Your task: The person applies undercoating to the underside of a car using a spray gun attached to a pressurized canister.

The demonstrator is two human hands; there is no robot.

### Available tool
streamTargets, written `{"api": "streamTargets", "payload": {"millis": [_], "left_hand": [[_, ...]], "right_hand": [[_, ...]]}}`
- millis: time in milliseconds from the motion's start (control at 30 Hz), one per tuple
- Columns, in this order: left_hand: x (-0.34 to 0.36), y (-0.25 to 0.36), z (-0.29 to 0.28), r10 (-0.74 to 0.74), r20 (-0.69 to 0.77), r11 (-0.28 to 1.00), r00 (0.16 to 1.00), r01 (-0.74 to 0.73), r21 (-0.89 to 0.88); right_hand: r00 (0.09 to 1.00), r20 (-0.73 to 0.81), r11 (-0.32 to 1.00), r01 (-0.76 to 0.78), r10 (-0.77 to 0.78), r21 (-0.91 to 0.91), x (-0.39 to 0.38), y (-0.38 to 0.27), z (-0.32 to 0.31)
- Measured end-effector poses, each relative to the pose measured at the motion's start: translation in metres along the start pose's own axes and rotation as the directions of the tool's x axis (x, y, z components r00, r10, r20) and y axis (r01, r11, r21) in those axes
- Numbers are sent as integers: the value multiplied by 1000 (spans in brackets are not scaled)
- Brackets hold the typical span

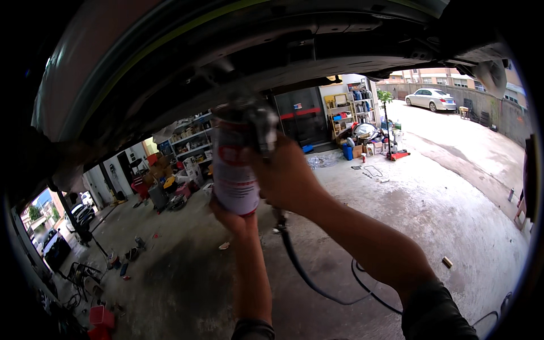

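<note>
Under the raised car's dark underbody [238, 51], the left hand [232, 218] cups the base of a white canister [235, 164] with red labelling, while the right hand [286, 175] clamps the spray gun [262, 127] at its top. A black hose [306, 272] hangs below the canister. Behind it stand stocked shelves [190, 141]; right of it, open concrete floor [442, 209] reaches a parked white car [430, 99].

Daylight poured in from the open yard on the right, leaving the concrete floor [430, 209] washed out and the car underbody [238, 51] overhead pretty murky, while the spray can [234, 164] up close was blurry and the fisheye bent everything into black corners at the rim
</note>
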State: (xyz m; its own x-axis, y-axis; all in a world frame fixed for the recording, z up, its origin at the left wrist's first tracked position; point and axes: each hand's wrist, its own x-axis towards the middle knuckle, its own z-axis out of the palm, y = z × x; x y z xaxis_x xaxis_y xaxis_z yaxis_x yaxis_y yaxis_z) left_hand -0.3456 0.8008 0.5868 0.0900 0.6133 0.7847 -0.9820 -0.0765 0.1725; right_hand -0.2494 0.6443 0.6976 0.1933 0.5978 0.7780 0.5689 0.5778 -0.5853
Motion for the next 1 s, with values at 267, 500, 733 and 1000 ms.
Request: {"api": "streamTargets", "payload": {"millis": [267, 500, 733, 1000], "left_hand": [[28, -93, 2, -151, -124, 985, 981, 138, -102], [26, -84, -17, -128, -143, 984, 981, 108, -139], [29, -2, -49, 15, -278, 1000, 961, -15, 0], [41, 39, -63, 164, -332, 979, 929, -111, 173]], "right_hand": [[954, -179, 964, -215, 241, 155, -30, 8, -83], [956, -26, 957, -291, 291, 18, -18, -7, -68], [949, 265, 985, -175, 168, 3, 19, -10, -10], [938, 329, 987, -140, 107, 78, 23, -26, 16]]}}
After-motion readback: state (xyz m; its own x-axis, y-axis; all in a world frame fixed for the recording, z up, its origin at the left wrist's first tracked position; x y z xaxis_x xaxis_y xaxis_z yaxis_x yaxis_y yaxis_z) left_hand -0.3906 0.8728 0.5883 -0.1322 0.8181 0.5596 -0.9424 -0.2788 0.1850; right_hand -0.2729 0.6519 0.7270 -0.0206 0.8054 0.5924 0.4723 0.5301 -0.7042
